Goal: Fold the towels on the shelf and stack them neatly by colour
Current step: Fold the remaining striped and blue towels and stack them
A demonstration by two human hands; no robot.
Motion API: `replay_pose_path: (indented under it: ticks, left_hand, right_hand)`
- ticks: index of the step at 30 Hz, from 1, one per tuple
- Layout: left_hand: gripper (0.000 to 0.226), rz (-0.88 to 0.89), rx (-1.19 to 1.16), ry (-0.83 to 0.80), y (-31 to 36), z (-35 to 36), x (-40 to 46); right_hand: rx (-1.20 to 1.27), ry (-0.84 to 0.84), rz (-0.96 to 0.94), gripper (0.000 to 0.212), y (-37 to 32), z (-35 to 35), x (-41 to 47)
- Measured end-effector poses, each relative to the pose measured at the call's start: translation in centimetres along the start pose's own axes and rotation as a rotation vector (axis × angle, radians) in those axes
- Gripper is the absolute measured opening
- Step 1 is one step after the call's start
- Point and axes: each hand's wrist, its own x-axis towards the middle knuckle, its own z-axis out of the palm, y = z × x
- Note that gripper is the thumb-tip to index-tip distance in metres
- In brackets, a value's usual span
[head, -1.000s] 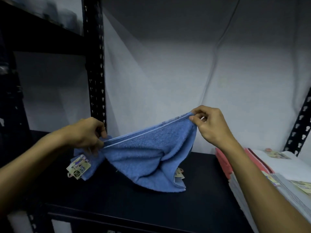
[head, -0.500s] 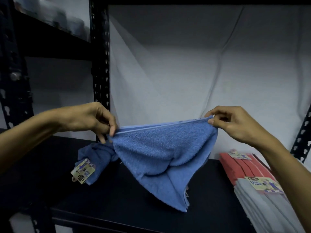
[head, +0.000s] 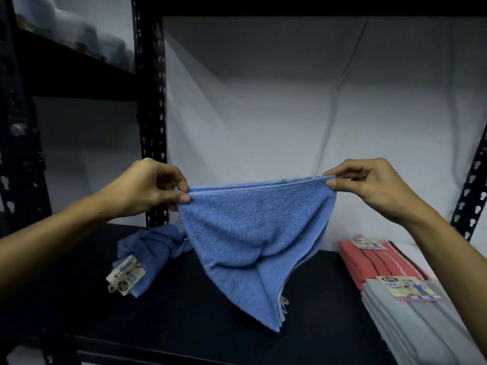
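Note:
A blue towel (head: 253,233) hangs above the black shelf (head: 184,325), stretched by its top edge. My left hand (head: 147,191) pinches the left corner and my right hand (head: 369,183) pinches the right corner. The towel sags to a point low at the right, close to the shelf. A second blue towel (head: 150,248) lies crumpled on the shelf at the left, with a paper tag (head: 126,279) on it. At the right stand a folded red stack (head: 369,262) and a folded grey stack (head: 411,320).
A black perforated upright (head: 152,122) stands behind my left hand and another upright (head: 471,204) at the right. A white sheet (head: 290,114) covers the back. An upper shelf (head: 73,61) at the left holds pale bundles.
Both hands have risen and drawn apart, lifting the blue towel off the shelf and pulling its top edge level. The view has shifted right, showing more of the folded stacks.

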Motion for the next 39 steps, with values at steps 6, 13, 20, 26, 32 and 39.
replay_pose_path:
  ticks: [6,13,20,26,32,39]
  left_hand:
    - [0.020,0.042,0.236,0.029,-0.5,0.6,0.4]
    - [0.015,-0.029,0.103,0.002,-1.2,1.0,0.4]
    - [0.011,-0.190,-0.294,-0.077,-2.8,1.3,1.8]
    - [0.012,-0.570,-0.761,-0.079,-2.7,5.8,1.6]
    - [0.014,-0.604,-0.944,0.012,2.0,14.0,-2.2]
    - [0.024,-0.375,-0.651,0.172,5.9,19.9,-6.4]
  right_hand:
    - [0.087,0.056,-0.003,0.017,0.3,0.6,0.1]
    - [0.098,0.082,0.027,0.013,1.4,1.4,0.2]
    - [0.137,0.123,0.160,0.009,4.8,2.8,1.1]
    - [0.195,0.131,0.442,0.008,7.5,6.2,0.5]
    - [0.192,0.100,0.570,0.013,5.8,10.1,-1.6]
    - [0.013,0.080,0.263,0.020,2.2,14.2,-8.1]
